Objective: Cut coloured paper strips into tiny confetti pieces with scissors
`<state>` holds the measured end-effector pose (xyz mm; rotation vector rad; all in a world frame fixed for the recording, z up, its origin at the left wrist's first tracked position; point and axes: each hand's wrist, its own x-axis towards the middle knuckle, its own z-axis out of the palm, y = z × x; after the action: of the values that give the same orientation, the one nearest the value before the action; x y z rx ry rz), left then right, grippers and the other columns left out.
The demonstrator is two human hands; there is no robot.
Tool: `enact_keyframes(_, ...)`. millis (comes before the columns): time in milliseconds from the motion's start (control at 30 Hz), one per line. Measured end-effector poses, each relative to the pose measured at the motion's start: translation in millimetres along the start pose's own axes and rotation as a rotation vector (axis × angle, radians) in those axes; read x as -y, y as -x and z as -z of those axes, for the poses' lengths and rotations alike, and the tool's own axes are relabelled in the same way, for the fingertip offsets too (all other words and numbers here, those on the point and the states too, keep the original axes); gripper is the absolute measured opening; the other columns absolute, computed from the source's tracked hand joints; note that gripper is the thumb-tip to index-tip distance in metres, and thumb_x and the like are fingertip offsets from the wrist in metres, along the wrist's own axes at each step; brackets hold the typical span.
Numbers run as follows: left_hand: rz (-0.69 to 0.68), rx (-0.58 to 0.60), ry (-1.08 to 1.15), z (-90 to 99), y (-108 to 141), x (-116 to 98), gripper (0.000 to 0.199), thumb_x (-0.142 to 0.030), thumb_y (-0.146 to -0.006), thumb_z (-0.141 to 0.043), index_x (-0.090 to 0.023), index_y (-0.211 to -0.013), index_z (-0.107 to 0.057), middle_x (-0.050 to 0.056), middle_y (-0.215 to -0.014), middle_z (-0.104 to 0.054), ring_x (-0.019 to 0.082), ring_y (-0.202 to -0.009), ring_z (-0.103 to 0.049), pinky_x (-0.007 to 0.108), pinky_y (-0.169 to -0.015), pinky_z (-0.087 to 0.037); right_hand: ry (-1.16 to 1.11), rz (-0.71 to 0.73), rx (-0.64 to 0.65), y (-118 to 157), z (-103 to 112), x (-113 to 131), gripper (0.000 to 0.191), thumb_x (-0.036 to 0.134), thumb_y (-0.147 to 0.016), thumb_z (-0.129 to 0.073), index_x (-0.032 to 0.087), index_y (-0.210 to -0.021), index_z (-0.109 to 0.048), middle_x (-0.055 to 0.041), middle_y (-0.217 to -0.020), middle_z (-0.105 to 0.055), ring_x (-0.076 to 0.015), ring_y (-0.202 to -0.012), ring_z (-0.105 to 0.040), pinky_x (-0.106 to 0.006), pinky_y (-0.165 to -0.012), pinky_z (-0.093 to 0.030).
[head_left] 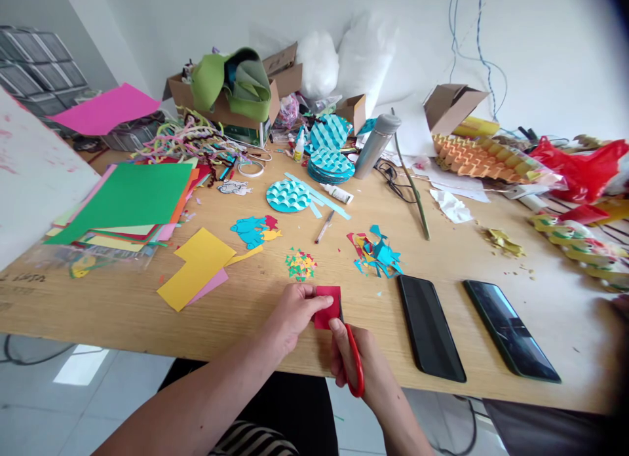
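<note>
Between thumb and fingers, my left hand [296,312] grips a small red piece of paper [324,295] near the front edge of the table. My right hand [356,358] is closed around red-handled scissors [358,371], with the blades at the right edge of the paper. Just beyond the hands lies a small pile of tiny coloured paper bits [301,265]. Blue, red and yellow paper scraps [378,251] sit to its right. Blue fish cut-outs [249,232], with red and yellow ones, lie to its left.
Two phones [431,328] lie at the right front. Yellow paper [201,266] and a stack of coloured sheets [132,197] are on the left. Behind stand a grey bottle [377,147], blue scalloped discs [288,196], a pen [324,227] and a glue bottle [337,193].
</note>
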<state>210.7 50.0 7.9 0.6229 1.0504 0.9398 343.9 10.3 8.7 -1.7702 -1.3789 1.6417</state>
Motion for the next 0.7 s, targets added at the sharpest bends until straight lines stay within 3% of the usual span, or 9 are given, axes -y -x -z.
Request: enact_keyframes(700, -0.007, -0.036, -0.068, -2.2, 2.6, -2.9, 0.014, -0.027, -0.059, -0.067, -0.013, -0.06, -0.065, 0.001, -0.057, -0.061, 0.01, -0.055, -0.048, 0.024, -0.058, -0.034, 0.007, 0.024, 0.012, 1.8, 3.3, 6.6, 0.055, 0.063, -0.085, -0.041, 0.017, -0.055, -0.048, 0.0011, -0.041, -0.052, -0.0093, -0.031, -0.05, -0.016, -0.032, -0.032)
